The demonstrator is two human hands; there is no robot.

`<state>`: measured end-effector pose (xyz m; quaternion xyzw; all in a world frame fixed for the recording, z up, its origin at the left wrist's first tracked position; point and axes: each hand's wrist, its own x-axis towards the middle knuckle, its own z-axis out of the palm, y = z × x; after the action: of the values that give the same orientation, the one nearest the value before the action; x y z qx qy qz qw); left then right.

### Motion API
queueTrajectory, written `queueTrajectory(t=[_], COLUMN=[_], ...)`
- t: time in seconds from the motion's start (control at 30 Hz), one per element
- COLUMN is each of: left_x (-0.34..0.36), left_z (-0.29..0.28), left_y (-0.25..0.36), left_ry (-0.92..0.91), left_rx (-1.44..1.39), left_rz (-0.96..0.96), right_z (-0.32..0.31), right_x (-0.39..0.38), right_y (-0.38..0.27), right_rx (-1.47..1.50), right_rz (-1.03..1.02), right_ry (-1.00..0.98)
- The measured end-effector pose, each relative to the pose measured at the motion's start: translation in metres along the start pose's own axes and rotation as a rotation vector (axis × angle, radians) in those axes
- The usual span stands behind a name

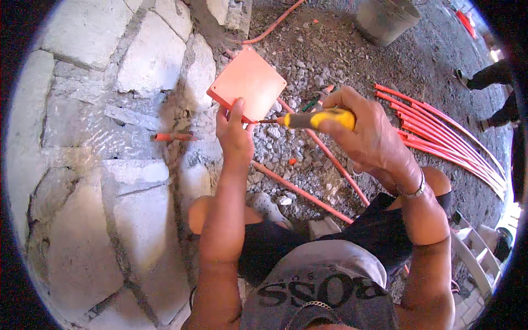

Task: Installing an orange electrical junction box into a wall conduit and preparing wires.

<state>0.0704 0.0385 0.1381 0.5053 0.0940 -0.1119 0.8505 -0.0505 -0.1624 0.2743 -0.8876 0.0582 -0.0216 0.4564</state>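
My left hand (pixel 236 132) grips a square orange electrical junction box (pixel 254 77) by its lower corner, thumb on the flat lid and fingers along the side. Small screw holes show at the lid's corners. In my right hand (pixel 368 124) is a screwdriver (pixel 313 119) with a yellow and dark grey handle. Its shaft points left, and the tip meets the box's lower corner near my left fingertips. Whether a screw sits under the tip is too small to tell. The right fingers wrap the handle's end and are slightly blurred.
A rough stone wall (pixel 148 55) rises at the left, with a short orange conduit stub (pixel 175 137) in it. Orange conduits (pixel 330 157) cross the gravel. More orange pipes (pixel 440 135) lie at right. A bucket (pixel 388 21) stands far back; another person's legs (pixel 489 77) are at far right.
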Motion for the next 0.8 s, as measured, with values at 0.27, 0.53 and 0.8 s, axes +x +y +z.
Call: queueTrajectory(t=[0.27, 0.53, 0.8], left_x=[-0.003, -0.008, -0.033], left_z=[0.005, 0.001, 0.024], left_y=[-0.003, 0.004, -0.012], left_ry=[-0.020, -0.194, -0.479], left_rx=[-0.005, 0.053, 0.052], left_rz=[-0.030, -0.203, -0.247], right_z=[-0.001, -0.067, -0.024], right_x=[-0.013, -0.042, -0.049], right_y=[0.001, 0.058, 0.083], right_rx=[-0.049, 0.331, 0.372], right_rz=[0.063, 0.126, 0.285], right_ry=[0.081, 0.411, 0.095])
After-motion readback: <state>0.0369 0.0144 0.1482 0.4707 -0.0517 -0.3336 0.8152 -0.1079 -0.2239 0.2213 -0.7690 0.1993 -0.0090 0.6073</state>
